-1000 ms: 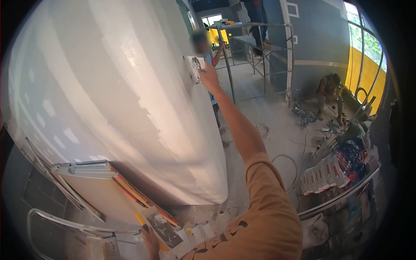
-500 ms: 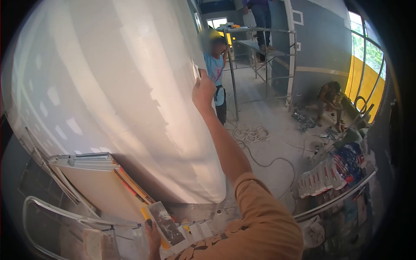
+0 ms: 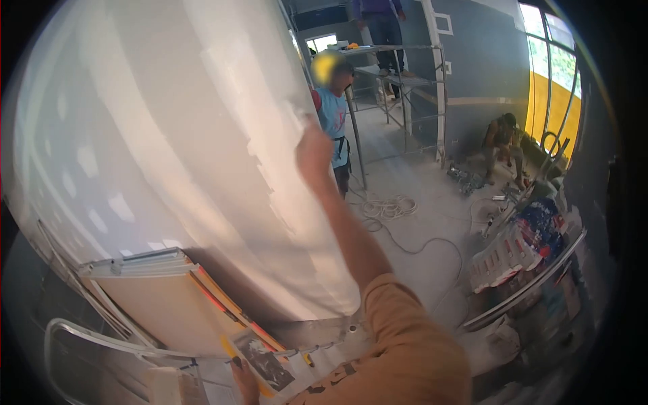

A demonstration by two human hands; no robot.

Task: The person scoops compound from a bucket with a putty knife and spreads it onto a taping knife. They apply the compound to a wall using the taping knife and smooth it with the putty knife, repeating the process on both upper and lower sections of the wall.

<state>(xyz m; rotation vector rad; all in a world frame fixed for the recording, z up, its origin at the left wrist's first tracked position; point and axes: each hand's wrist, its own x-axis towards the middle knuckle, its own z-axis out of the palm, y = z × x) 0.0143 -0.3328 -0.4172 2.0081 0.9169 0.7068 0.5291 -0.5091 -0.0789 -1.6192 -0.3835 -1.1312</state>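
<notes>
My right hand (image 3: pixel 315 154) is raised to the pale wall panel (image 3: pixel 223 135), closed on a putty knife (image 3: pixel 298 110). The knife is smeared by motion, its blade against or very near the panel's right part. Broad whitish bands of filler run down the panel. Low in the view, my left hand (image 3: pixel 246 379) is wrapped round the yellow edge of a rectangular putty board (image 3: pixel 264 358). Grey and white compound covers part of that board. Some of the left fingers are hidden.
Stacked sheets (image 3: pixel 145 297) lean against the panel. A metal rail (image 3: pixel 74 324) curves below. A person in blue (image 3: pixel 331 115) stands beyond the panel near scaffolding (image 3: pixel 405 81); another stands on it, and one crouches right. Coiled cable (image 3: pixel 391 208) and sacks (image 3: pixel 503 260) lie on the floor.
The view has shifted slightly. My right hand with the putty knife has dropped a little along the panel. The person in blue has turned, and the crouching person has changed posture.
</notes>
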